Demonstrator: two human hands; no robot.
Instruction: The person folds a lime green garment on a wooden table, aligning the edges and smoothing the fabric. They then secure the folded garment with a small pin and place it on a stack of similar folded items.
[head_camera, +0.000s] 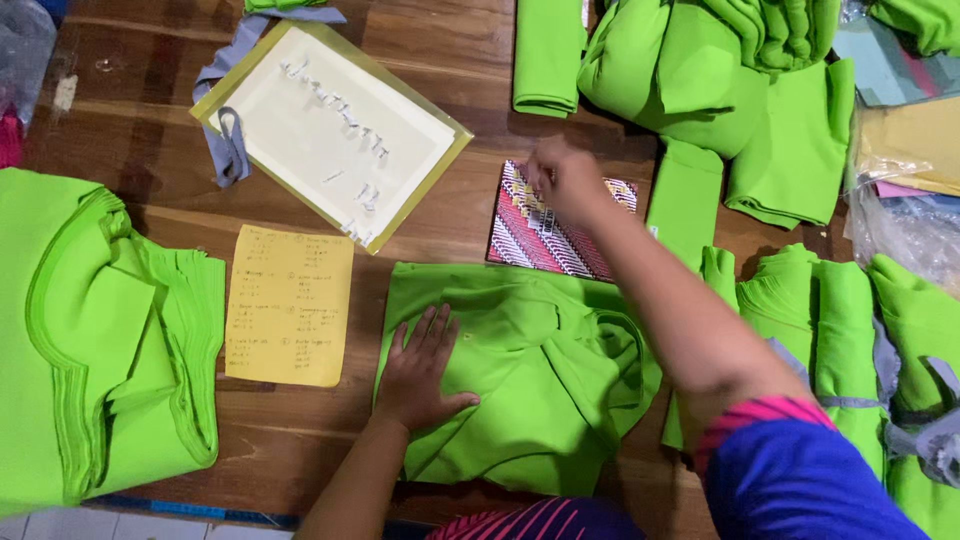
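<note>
A dark brown wooden table stands over pale floor tiles.

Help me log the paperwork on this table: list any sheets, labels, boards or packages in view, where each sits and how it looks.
Yellow note sheet: rectangular, handwritten, left of the left hand.
White board: yellow-green edged, upper centre, rows of small white tags on it.
Patterned book: red, white and black stripes, under the right hand.
Clear plastic bags: right edge, crinkled, holding yellowish sheets.
</note>
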